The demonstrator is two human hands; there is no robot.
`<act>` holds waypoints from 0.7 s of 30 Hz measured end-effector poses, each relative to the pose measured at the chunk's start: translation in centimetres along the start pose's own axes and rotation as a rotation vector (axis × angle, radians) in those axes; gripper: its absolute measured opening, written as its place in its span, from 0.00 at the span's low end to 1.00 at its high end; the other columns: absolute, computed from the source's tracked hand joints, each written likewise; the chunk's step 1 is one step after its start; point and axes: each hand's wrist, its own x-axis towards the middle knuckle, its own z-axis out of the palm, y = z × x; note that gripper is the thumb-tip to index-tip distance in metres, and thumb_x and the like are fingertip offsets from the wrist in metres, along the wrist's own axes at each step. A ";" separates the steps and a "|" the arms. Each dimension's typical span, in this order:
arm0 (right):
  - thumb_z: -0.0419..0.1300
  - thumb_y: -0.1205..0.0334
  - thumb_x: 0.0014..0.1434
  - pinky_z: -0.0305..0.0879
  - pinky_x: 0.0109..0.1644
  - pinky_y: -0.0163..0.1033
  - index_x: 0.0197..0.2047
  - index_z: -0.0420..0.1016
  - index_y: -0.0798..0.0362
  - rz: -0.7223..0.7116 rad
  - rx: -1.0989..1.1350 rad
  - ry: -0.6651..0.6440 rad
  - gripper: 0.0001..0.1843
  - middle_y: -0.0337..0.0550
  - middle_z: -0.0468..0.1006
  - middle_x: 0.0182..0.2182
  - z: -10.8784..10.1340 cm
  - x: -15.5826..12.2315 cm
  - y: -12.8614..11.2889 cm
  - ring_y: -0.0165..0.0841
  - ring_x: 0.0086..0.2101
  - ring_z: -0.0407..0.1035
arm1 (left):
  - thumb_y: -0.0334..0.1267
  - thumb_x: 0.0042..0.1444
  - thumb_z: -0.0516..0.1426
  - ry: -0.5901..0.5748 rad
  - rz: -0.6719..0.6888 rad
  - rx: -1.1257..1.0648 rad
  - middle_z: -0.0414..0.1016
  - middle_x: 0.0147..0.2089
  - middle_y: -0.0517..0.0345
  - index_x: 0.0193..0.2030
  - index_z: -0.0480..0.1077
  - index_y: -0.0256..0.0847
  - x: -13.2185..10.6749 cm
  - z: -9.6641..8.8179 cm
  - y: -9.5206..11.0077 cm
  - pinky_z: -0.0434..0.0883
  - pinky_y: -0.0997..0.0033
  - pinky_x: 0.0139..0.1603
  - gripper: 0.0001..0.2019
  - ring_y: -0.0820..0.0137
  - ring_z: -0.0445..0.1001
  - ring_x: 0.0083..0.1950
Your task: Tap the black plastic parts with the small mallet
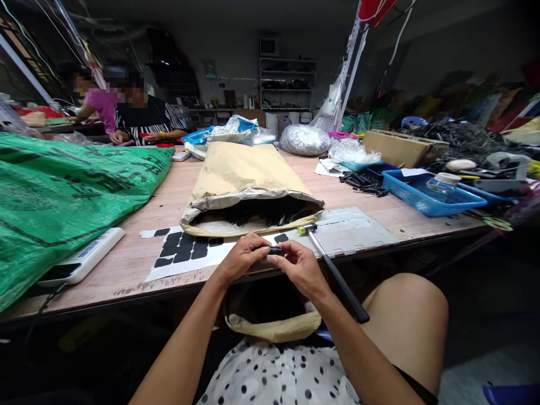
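Observation:
Both my hands meet at the table's front edge, pinching a small black stick-like part (273, 250) between them. My left hand (242, 260) grips its left end and my right hand (297, 265) holds its right end. Just behind my hands lies a white sheet (169, 267) carrying several black square pads (182, 250). A brown paper sack (247, 180) lies open toward me with dark parts inside. A hammer (333, 270) with a black handle rests over the table edge, right of my right hand.
A green woven bag (63, 191) covers the left side, with a white scale (80, 260) beside it. Blue trays (430, 194) and loose black parts (365, 181) sit at the right. Two other people sit at the far left of the table. A grey plate (354, 228) lies by the hammer.

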 end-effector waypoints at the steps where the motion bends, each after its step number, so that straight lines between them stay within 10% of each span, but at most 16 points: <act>1: 0.67 0.52 0.56 0.63 0.32 0.33 0.47 0.77 0.52 -0.016 -0.066 0.029 0.17 0.37 0.77 0.33 -0.2 -0.3 -0.3 0.27 0.27 0.65 | 0.45 0.62 0.56 0.004 -0.001 0.011 0.76 0.34 0.56 0.39 0.80 0.41 0.0 0.0 0.0 0.65 0.64 0.50 0.14 0.62 0.71 0.44; 6: 0.63 0.55 0.60 0.67 0.38 0.37 0.52 0.77 0.49 -0.141 -0.499 0.297 0.18 0.42 0.78 0.41 -3.8 -1.6 -2.0 0.29 0.30 0.69 | 0.46 0.65 0.53 0.025 0.017 0.085 0.78 0.36 0.56 0.38 0.80 0.43 0.2 0.1 0.0 0.64 0.64 0.51 0.16 0.62 0.71 0.44; 11: 0.61 0.50 0.61 0.65 0.39 0.41 0.47 0.79 0.47 0.149 -1.007 0.277 0.15 0.46 0.79 0.41 -8.3 -2.9 -2.0 0.40 0.40 0.73 | 0.43 0.65 0.55 0.065 0.055 0.146 0.79 0.39 0.55 0.41 0.81 0.43 0.4 0.5 -0.4 0.63 0.61 0.52 0.13 0.62 0.71 0.45; 15: 0.57 0.49 0.63 0.67 0.36 0.40 0.57 0.74 0.44 0.260 -0.890 0.170 0.21 0.41 0.81 0.33 -9.3 -3.7 -0.2 0.38 0.34 0.76 | 0.39 0.60 0.61 0.142 0.021 0.185 0.80 0.42 0.54 0.43 0.81 0.43 0.5 0.9 -0.9 0.64 0.60 0.51 0.08 0.60 0.71 0.47; 21: 0.60 0.53 0.59 0.72 0.53 0.44 0.60 0.74 0.51 0.110 -0.579 0.312 0.27 0.49 0.83 0.47 -8.4 -4.4 1.4 0.42 0.50 0.77 | 0.37 0.57 0.64 0.165 -0.020 0.209 0.82 0.42 0.54 0.42 0.81 0.43 0.6 1.1 -1.1 0.66 0.59 0.50 0.07 0.60 0.72 0.46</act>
